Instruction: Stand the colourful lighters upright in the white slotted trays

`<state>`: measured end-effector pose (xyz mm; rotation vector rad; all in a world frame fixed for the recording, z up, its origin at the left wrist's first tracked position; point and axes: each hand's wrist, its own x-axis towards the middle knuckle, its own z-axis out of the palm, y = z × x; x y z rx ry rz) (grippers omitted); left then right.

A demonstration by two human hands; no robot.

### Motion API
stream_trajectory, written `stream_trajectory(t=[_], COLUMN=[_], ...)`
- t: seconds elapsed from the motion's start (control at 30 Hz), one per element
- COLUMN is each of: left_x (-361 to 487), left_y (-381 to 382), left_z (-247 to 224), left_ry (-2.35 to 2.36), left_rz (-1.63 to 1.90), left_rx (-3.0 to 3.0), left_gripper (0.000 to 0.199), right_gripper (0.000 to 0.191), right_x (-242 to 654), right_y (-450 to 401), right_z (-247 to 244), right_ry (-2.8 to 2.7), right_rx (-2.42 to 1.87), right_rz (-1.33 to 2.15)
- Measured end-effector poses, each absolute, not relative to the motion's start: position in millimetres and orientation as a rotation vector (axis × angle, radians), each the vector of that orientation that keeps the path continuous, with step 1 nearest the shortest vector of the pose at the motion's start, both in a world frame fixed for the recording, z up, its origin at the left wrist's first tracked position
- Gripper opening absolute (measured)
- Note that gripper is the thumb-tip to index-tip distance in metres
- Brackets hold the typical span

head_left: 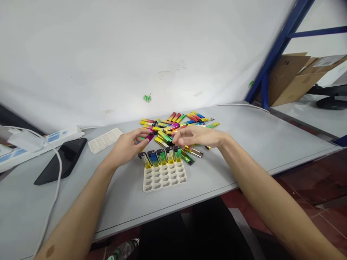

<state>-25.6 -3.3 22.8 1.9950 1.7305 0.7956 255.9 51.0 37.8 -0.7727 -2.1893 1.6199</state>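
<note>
A white tray with rows of holes lies near the table's front edge. Five lighters, among them a blue one and a green one, stand upright in its back row. Behind it spreads a loose pile of shiny multicoloured lighters. My left hand is at the pile's left side, its thumb and fingers closed around a purple-and-green lighter. At the pile's front, my right hand has curled fingertips at the black head of a green-and-yellow lighter; the fingers partly hide the contact.
A second white tray lies back left, beside a black phone. A power strip and white cable run along the left. Cardboard boxes stand beyond a blue metal frame at right. The wall closes off the back.
</note>
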Motion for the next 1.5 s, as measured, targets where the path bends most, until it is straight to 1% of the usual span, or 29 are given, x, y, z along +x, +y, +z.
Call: stream_trajectory(t=[0.1,0.17,0.27,0.37,0.57,0.7,0.87,1.0,1.1,1.17,1.27,1.3,1.43,1.5], left_x=[-23.4,-20.3,-14.2,-8.8,-2.9,-3.3,-21.8,-42.9,-52.7,-56.4,-59.0,-59.1,-56.5,-55.4], left_y=[-2.0,-2.2,-4.3,-5.8,-4.6,-6.1,-0.6,9.0,12.5,13.1,12.7,12.5,10.9,10.1], left_z=[20.2,20.0,21.6,22.4,20.4,24.2,22.3,13.6,8.9,6.4,3.6,3.1,4.7,6.3], left_ry=[1.584,1.519,1.453,1.413,1.333,1.438,1.926,2.071,2.109,2.125,2.154,2.170,2.206,2.183], left_rz=[0.944,1.001,1.040,1.077,1.143,1.126,0.983,0.713,0.591,0.510,0.387,0.350,0.266,0.254], left_rx=[1.951,1.899,1.827,1.779,1.729,1.812,2.119,2.342,2.367,2.377,2.370,2.356,2.326,2.337], left_gripper=[0.050,0.052,0.053,0.052,0.043,0.040,0.032,0.032,0.033,0.036,0.037,0.036,0.027,0.025], right_gripper=[0.043,0.037,0.029,0.032,0.031,0.030,0.031,0.037,0.036,0.035,0.025,0.024,0.036,0.042], right_x=[246.1,235.8,221.9,213.3,202.7,199.4,206.4,216.0,220.2,220.5,218.6,217.9,216.9,217.6], right_y=[53.0,54.0,52.5,49.1,48.0,50.2,54.6,58.6,59.8,58.8,55.0,53.4,49.0,48.4], right_z=[31.1,23.3,13.5,9.0,3.9,2.5,12.3,18.2,19.2,19.8,20.8,20.9,20.3,20.1], right_ry=[-1.932,-1.839,-1.838,-1.859,-1.891,-1.759,-1.285,-1.048,-1.013,-1.030,-1.097,-1.122,-1.202,-1.220], right_rx=[-0.847,-0.876,-0.850,-0.802,-0.697,-0.724,-0.731,-0.871,-0.892,-0.886,-0.845,-0.823,-0.739,-0.774], right_rz=[1.523,1.402,1.255,1.162,1.099,1.126,1.369,1.510,1.612,1.611,1.579,1.584,1.672,1.721])
